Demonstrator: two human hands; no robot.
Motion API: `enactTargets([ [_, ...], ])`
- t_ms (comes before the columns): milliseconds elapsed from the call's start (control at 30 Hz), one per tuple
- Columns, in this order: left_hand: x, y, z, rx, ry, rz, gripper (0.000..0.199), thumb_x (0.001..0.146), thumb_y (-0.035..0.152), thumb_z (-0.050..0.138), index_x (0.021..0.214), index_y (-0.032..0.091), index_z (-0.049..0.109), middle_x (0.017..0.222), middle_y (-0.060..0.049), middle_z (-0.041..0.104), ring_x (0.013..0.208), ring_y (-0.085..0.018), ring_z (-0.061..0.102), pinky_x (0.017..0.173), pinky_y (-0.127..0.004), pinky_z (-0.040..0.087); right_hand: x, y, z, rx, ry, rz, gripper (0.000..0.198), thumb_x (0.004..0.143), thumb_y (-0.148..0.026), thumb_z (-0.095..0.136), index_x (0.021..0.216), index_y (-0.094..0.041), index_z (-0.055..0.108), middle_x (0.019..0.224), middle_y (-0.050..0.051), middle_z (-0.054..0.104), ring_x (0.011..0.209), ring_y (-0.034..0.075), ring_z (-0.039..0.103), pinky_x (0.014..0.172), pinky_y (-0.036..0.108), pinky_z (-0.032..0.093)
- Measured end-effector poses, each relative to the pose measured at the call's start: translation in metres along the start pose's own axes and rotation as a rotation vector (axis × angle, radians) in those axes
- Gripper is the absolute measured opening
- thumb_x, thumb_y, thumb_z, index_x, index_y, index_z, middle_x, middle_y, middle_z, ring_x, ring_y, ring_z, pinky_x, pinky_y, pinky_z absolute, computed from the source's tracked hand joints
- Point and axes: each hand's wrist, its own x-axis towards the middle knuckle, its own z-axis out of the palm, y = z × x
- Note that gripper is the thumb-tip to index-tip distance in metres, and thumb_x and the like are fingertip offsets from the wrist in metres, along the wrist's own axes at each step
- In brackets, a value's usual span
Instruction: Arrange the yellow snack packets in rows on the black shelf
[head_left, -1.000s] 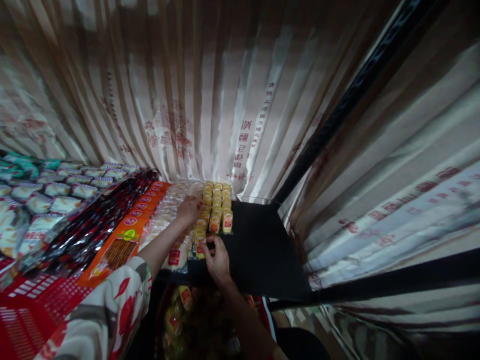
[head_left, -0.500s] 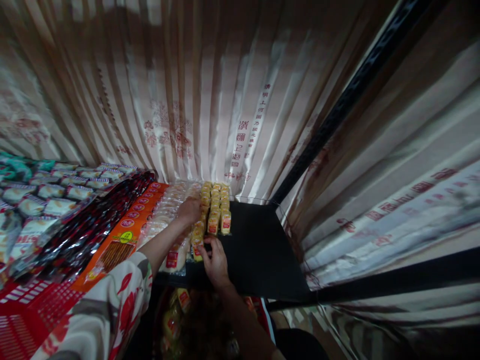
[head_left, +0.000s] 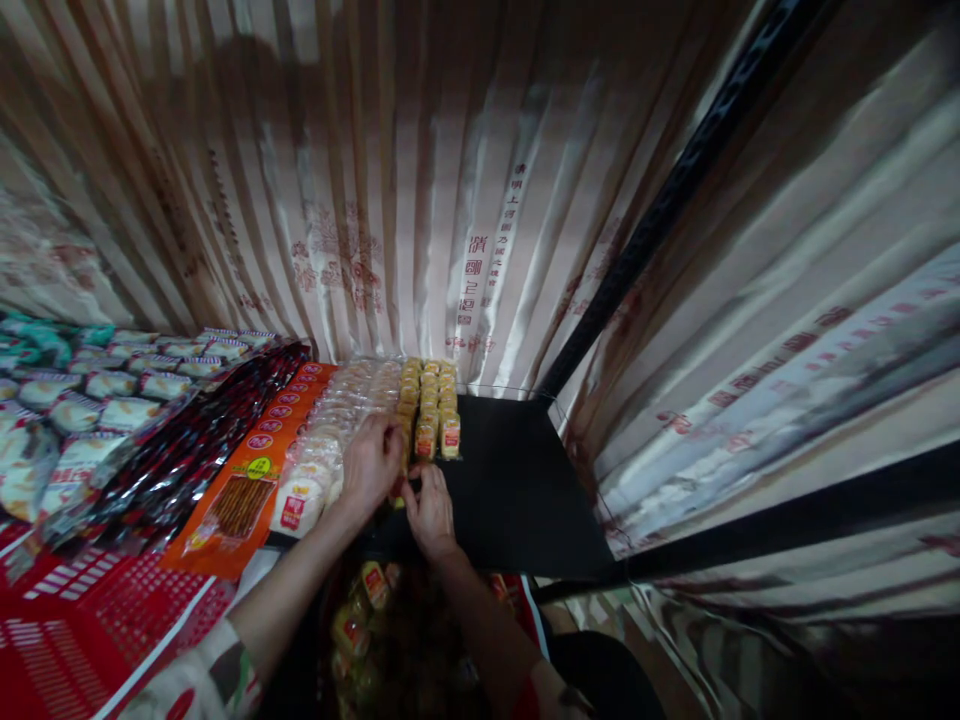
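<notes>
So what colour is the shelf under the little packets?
The shelf is black; best seen in the head view.

Curling left hand (head_left: 373, 462) over near end of leftmost row of yellow-wrapped packets (head_left: 427, 410), bending right hand (head_left: 431, 508) in from the opposite side, bringing both sets of fingertips close together. Losing exact finger contact to shadow and overlap. Noting black shelf (head_left: 514, 490) right of grip, reaching a dark post (head_left: 646, 240); just left of grip, pale round packets (head_left: 305, 490) in clear wrap; farther left, overlapping orange bags (head_left: 240, 502), then glossy dark-red packs (head_left: 199, 445), then white packets (head_left: 129, 412). Seeing printed curtain (head_left: 420, 200) beyond grip. Seeing more yellow packets (head_left: 375, 585) below grip, lying in a pale-rimmed container (head_left: 535, 620); red perforated basket (head_left: 135, 600) lower left of grip, well apart from it.
</notes>
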Motion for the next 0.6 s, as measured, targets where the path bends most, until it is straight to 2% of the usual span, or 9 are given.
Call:
enactTargets([
  [100,-0.064,0.0,0.007,-0.096,-0.01,0.02,0.018,0.085,0.021,0.041,0.085,0.019,0.058,0.081,-0.004,0.06,0.078,-0.016,0.058,0.07,-0.028,0.048,0.001,0.001,-0.001,0.011,-0.002,-0.02,0.006,0.084,-0.022,0.044,0.083,-0.021,0.05,0.084,0.005,0.054,0.084,0.02,0.051,0.077,0.034,0.047],
  [167,-0.099,-0.005,0.019,-0.131,-0.011,0.008,0.018,0.081,0.017,0.043,0.091,0.019,0.057,0.088,-0.005,0.06,0.086,-0.017,0.059,0.075,-0.03,0.05,0.001,0.002,0.0,0.037,-0.002,-0.009,0.009,0.085,-0.028,0.046,0.081,-0.021,0.049,0.084,0.004,0.055,0.084,0.019,0.052,0.076,0.034,0.047],
  [233,-0.122,-0.011,0.032,-0.154,0.035,-0.06,0.023,0.08,0.013,0.041,0.097,0.018,0.056,0.094,-0.007,0.06,0.091,-0.018,0.059,0.081,-0.034,0.051,0.001,0.004,0.002,0.065,0.002,0.011,0.013,0.085,-0.034,0.049,0.08,-0.022,0.049,0.085,0.005,0.055,0.085,0.019,0.052,0.075,0.033,0.048],
  [333,-0.135,-0.021,0.046,-0.18,0.016,-0.085,0.029,0.081,0.012,0.037,0.102,0.015,0.057,0.107,-0.012,0.058,0.102,-0.02,0.057,0.089,-0.038,0.05,0.0,0.007,0.005,0.105,-0.001,0.032,0.017,0.084,-0.037,0.05,0.079,-0.021,0.051,0.086,0.005,0.056,0.085,0.019,0.054,0.069,0.031,0.049],
  [467,-0.134,-0.031,0.055,-0.207,-0.054,-0.095,0.038,0.08,0.009,0.034,0.112,0.01,0.056,0.122,-0.015,0.052,0.115,-0.021,0.052,0.098,-0.039,0.045,-0.001,0.009,0.008,0.159,-0.015,0.048,0.019,0.083,-0.038,0.051,0.077,-0.02,0.053,0.085,0.006,0.056,0.085,0.019,0.056,0.064,0.029,0.051],
  [600,-0.129,-0.034,0.059,-0.199,-0.064,-0.134,0.042,0.081,0.01,0.034,0.118,0.01,0.054,0.124,-0.016,0.05,0.12,-0.022,0.048,0.103,-0.039,0.041,-0.004,0.007,0.008,0.251,-0.013,0.066,0.017,0.081,-0.036,0.054,0.083,-0.019,0.055,0.088,0.006,0.057,0.082,0.018,0.058,0.057,0.026,0.053],
])
